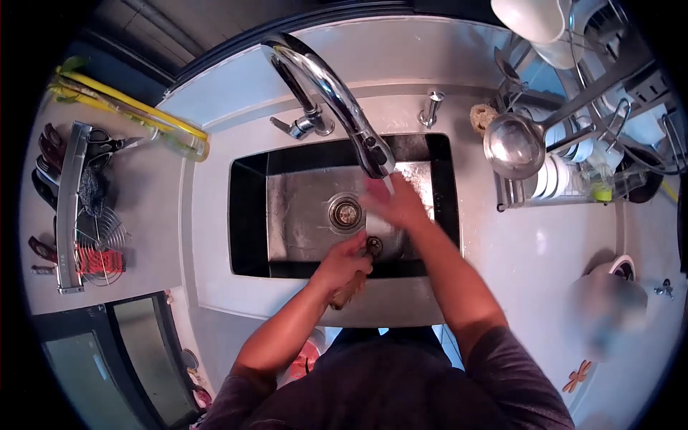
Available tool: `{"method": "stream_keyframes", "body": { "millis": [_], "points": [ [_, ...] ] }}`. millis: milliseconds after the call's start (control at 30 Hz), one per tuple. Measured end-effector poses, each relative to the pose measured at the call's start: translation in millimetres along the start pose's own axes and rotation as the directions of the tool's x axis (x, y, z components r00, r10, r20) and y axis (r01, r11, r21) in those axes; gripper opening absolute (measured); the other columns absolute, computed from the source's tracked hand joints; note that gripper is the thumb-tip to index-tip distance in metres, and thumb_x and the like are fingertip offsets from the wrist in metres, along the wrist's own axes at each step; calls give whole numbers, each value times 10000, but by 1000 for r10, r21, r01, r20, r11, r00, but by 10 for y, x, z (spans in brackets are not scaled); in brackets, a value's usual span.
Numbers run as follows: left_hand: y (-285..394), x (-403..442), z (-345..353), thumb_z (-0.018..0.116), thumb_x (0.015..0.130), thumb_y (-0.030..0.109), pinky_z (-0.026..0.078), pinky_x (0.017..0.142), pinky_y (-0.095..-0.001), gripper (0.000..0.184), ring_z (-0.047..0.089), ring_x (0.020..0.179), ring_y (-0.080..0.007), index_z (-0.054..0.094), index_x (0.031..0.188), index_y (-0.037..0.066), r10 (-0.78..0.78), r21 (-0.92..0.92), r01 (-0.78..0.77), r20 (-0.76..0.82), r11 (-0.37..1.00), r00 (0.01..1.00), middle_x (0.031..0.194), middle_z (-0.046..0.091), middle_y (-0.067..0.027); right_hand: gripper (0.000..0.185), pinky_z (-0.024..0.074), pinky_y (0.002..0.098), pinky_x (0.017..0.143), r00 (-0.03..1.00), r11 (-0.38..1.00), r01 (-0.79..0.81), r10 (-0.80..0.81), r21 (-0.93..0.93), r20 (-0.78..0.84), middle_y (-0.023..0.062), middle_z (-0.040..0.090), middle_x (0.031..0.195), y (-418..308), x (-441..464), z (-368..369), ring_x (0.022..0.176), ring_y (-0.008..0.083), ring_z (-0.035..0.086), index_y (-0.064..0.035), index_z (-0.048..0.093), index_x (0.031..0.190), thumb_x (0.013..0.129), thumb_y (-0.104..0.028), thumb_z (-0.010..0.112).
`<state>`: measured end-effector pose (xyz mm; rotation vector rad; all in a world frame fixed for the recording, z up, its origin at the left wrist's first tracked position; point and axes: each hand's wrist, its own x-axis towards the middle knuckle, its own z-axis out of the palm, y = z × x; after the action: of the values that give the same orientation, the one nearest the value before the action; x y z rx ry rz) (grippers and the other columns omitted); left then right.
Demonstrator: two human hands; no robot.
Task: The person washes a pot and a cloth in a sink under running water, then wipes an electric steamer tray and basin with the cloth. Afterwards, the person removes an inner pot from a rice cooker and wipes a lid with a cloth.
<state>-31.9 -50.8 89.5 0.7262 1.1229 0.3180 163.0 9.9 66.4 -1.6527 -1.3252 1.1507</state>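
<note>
My left hand [342, 266] is closed around a long object over the sink's front edge. Its brownish part [349, 292] sticks out below the hand, and a dark end with light spots [373, 246] shows above the fingers; its kind I cannot make out. Under the spout of the chrome faucet [373, 154] is my right hand [395, 202], its fingers smeared by motion. Pale water [389, 184] runs from the spout onto this hand. Beneath both hands lies the dark-walled steel sink [247, 208] with a round drain [345, 213].
At right stands a dish rack [527, 204] with plates, a hanging ladle [514, 145] and other utensils. A soap dispenser [431, 109] rises behind the sink. On the left wall, a knife rack [70, 208] holds knives and scissors. A yellow-edged clear tube [179, 140] lies at back left.
</note>
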Motion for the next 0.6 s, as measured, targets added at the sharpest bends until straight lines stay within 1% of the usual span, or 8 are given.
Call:
{"method": "stream_keyframes", "body": {
  "millis": [33, 133, 267, 333, 400, 500, 533, 600],
  "points": [
    [23, 52, -28, 596, 765, -92, 484, 475, -339, 854, 641, 633, -197, 355, 1559, 111, -47, -18, 47, 34, 999, 998, 1481, 499, -93, 321, 474, 456, 991, 794, 773, 506, -591, -383, -143, 166, 663, 1149, 326, -126, 236, 1131, 350, 611, -77, 744, 947, 772, -336, 817],
    [-69, 208, -41, 591, 763, -110, 480, 474, -336, 841, 640, 632, -200, 369, 1547, 99, -129, 117, 120, 69, 986, 989, 1463, 511, -83, 277, 394, 546, 1031, 687, 671, 480, -688, -565, -233, 179, 660, 1142, 356, -545, 402, 1201, 420, 552, -115, 762, 944, 824, -364, 752],
    [-52, -61, 179, 593, 764, -119, 492, 504, -332, 829, 634, 639, -192, 381, 1537, 95, -11, 58, 14, -44, 998, 999, 1402, 551, -71, 302, 502, 426, 850, 967, 863, 249, -250, -439, 57, 98, 722, 914, 196, 76, 57, 950, 317, 665, -116, 783, 934, 865, -394, 686],
    [-89, -103, 184, 599, 760, -119, 497, 518, -331, 829, 637, 650, -190, 384, 1533, 90, 39, 92, -30, -100, 995, 994, 1375, 568, -68, 324, 528, 344, 654, 957, 972, -231, 235, -44, 169, 68, 731, 769, 242, 574, -62, 679, 246, 682, -117, 785, 966, 886, -399, 648],
    [-137, -40, 138, 616, 757, -71, 510, 503, -336, 730, 641, 666, -185, 466, 1457, 67, 67, 31, -64, -88, 997, 994, 1255, 611, -91, 342, 538, 371, 726, 922, 942, -291, 323, -167, 216, 98, 729, 856, -9, 593, -181, 771, 278, 694, -108, 780, 935, 887, -428, 672],
    [-128, 229, 3, 613, 757, -77, 511, 516, -330, 718, 633, 645, -182, 491, 1447, 82, 42, -27, -41, 32, 999, 999, 1210, 637, -77, 228, 512, 435, 902, 969, 993, -40, 12, -109, -248, 166, 675, 994, 235, 109, 241, 973, 385, 646, -76, 736, 947, 873, -290, 704],
    [-99, 318, -70, 608, 759, -92, 509, 526, -326, 738, 628, 631, -182, 484, 1461, 96, 20, -36, -17, 86, 999, 996, 1219, 640, -64, 157, 456, 496, 990, 717, 706, 544, -672, -454, -185, 160, 676, 1029, 437, -83, 299, 1070, 400, 616, -91, 724, 940, 830, -202, 707],
    [-77, 338, -68, 612, 759, -64, 506, 515, -319, 649, 611, 583, -175, 550, 1381, 110, -29, -10, 30, 99, 999, 995, 988, 669, -50, 82, 393, 544, 1049, 682, 688, 547, -697, -476, -224, 135, 664, 1042, 230, -416, 312, 1124, 381, 579, -103, 719, 841, 777, -152, 709]
  ]
}}
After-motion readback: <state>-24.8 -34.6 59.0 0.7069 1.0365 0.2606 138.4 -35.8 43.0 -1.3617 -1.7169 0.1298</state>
